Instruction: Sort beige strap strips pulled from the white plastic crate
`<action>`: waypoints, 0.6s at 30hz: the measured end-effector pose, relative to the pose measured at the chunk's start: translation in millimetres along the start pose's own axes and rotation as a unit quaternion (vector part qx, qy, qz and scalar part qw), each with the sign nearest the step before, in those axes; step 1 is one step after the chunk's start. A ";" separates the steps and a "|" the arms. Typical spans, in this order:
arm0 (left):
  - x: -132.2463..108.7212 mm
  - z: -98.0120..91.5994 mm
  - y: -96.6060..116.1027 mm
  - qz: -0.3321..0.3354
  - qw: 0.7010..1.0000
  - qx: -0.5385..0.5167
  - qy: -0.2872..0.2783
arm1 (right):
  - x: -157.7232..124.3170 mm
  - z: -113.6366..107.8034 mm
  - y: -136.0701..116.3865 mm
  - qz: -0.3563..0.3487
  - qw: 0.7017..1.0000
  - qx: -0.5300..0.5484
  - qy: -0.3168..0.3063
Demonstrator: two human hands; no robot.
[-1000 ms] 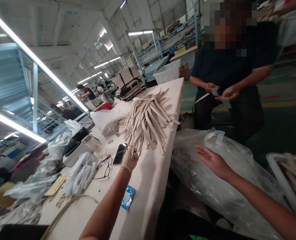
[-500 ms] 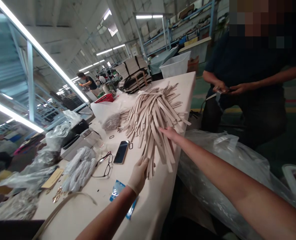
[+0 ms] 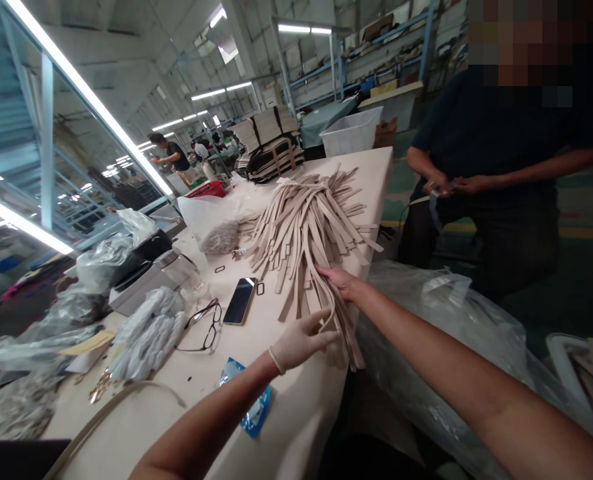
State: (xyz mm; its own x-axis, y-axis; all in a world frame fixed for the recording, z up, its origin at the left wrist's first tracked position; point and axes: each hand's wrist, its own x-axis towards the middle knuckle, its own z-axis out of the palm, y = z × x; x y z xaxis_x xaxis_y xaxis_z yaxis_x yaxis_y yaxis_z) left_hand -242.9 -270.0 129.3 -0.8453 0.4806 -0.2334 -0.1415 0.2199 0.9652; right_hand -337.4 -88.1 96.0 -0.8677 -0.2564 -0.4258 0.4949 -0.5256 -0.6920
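Observation:
A large heap of long, flat beige strips (image 3: pixel 296 227) lies on the table, their loose ends fanned toward me. My right hand (image 3: pixel 341 285), bare, grips some strips at the right side of the heap. The near ends of those strips hang down by the table's edge. My left hand (image 3: pixel 303 340) wears a thin pale glove and reaches in from the left, at the strips' near ends. Its fingers are stretched out, with thumb and forefinger apart around the strips; some fingertips are hidden behind them.
On the white table (image 3: pixel 296 407) lie a phone (image 3: pixel 239 301), eyeglasses (image 3: pixel 201 327), a blue packet (image 3: pixel 256 407) and crumpled white gloves (image 3: pixel 149 333). Clear plastic sheeting (image 3: pixel 426 320) hangs along the right edge. A co-worker (image 3: pixel 491 153) stands beyond it, handling something small.
My left hand has let the strip ends go and moved right, its fingers spreading. The strips by my right hand have shifted right and down. My right hand has moved slightly toward me.

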 end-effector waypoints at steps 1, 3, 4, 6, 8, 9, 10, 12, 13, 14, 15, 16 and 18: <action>6.7 -7.0 1.0 -0.007 1.000 0.024 -0.006 | -0.9 -1.5 0.6 0.007 1.000 0.006 0.000; 22.9 -22.0 6.3 0.004 0.998 0.054 0.014 | -3.2 -2.9 1.1 0.021 1.000 0.016 -0.001; 31.6 -29.5 10.3 0.010 0.998 0.044 0.032 | -4.5 -2.8 0.9 0.029 0.999 0.020 -0.004; 47.4 -44.5 19.5 -0.016 1.000 -0.008 0.023 | -7.4 -1.9 -0.1 0.044 0.999 0.028 -0.015; 59.5 -58.9 28.0 -0.076 0.993 -0.083 -0.034 | -10.2 -1.2 -1.6 0.054 0.998 0.035 -0.028; 64.1 -65.6 31.4 -0.098 0.986 -0.122 -0.055 | -11.2 -1.2 -2.3 0.057 0.997 0.037 -0.033; 68.2 -71.5 34.0 -0.107 0.980 -0.158 -0.064 | -12.0 -1.4 -2.7 0.059 0.997 0.039 -0.036; 76.3 -79.2 37.1 -0.103 0.972 -0.204 -0.049 | -12.2 -2.3 -2.8 0.064 0.996 0.038 -0.040; 81.1 -80.2 37.6 -0.104 0.971 -0.212 -0.036 | -11.7 -2.7 -2.3 0.066 0.996 0.036 -0.041; 86.5 -79.1 37.6 -0.112 0.971 -0.208 -0.026 | -10.8 -3.1 -1.6 0.066 0.996 0.033 -0.040; 92.6 -75.9 37.0 -0.127 0.972 -0.195 -0.015 | -9.6 -3.4 -0.5 0.063 0.997 0.031 -0.036; 99.1 -71.1 36.0 -0.140 0.975 -0.174 -0.001 | -8.3 -3.6 0.7 0.059 0.997 0.028 -0.030; 112.1 -59.0 32.7 -0.146 0.980 -0.130 0.034 | -6.0 -4.3 3.3 0.047 0.998 0.024 -0.017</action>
State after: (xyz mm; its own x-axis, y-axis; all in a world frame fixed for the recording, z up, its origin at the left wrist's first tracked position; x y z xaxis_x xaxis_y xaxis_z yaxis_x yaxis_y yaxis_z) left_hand -372.6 -259.0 141.7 -0.7806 0.3695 -0.5042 -0.5016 0.1111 0.8579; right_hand -330.3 -84.8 93.8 -0.8185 -0.3331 -0.4681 0.5728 -0.5357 -0.6204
